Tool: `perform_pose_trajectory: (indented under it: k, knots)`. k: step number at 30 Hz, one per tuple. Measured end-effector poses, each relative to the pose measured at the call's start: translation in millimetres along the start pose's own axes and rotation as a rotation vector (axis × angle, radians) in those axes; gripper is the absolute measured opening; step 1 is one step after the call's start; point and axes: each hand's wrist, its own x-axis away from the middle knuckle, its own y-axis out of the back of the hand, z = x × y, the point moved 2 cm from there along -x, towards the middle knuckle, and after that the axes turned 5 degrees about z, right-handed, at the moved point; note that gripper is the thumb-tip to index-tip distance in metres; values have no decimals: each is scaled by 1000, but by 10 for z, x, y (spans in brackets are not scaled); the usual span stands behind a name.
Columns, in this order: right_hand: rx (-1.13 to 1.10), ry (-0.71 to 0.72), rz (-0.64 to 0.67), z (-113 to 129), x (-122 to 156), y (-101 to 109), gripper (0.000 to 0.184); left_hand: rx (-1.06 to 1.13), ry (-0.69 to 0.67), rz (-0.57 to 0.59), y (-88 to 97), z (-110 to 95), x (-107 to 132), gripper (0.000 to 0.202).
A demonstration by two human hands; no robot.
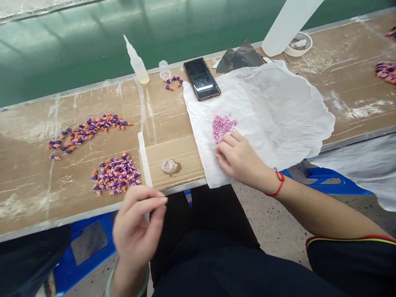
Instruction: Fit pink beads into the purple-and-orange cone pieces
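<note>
My right hand (238, 159) rests on a crumpled white paper sheet (278, 107), fingers curled down at the near edge of a small heap of tiny pink beads (223, 125). What its fingertips hold is hidden. My left hand (139, 225) hovers below the table's front edge over my lap, its thumb and fingers pressed together in a pinch; I cannot make out anything in them. Just beyond the left hand on the cardboard-covered table (31, 185) lies a pile of purple and orange cone-shaped pieces (116, 173). A small clear round lid (169, 166) sits between my hands.
A second spread of purple-orange pieces (88, 130) lies at the left. At the back stand a glue bottle (136, 62), a small clear jar (164, 69), a phone (201, 78) and a tape roll (298, 43). More pieces (386, 72) lie far right. Blue stools (324, 179) stand below.
</note>
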Motion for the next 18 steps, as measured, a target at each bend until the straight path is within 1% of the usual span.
perform_pose_trajectory:
  k: [2, 5, 8, 10, 12, 18]
  knots:
    - [-30, 35, -42, 29, 23, 23, 18, 46, -19, 87, -182, -102, -86, 18]
    - [-151, 105, -111, 141, 58, 140, 16, 128, 76, 157, -437, -161, -236, 14]
    - [-261, 182, -102, 306, 69, 300, 15, 206, 143, 224, -623, -156, -352, 12]
    - [-283, 219, -86, 405, 61, 387, 16, 237, 155, 250, -689, -154, -395, 11]
    - [-285, 254, -79, 475, 48, 437, 17, 246, 153, 261, -713, -164, -411, 10]
    - [-286, 337, -77, 551, 34, 428, 16, 228, 192, 280, -702, -200, -388, 16]
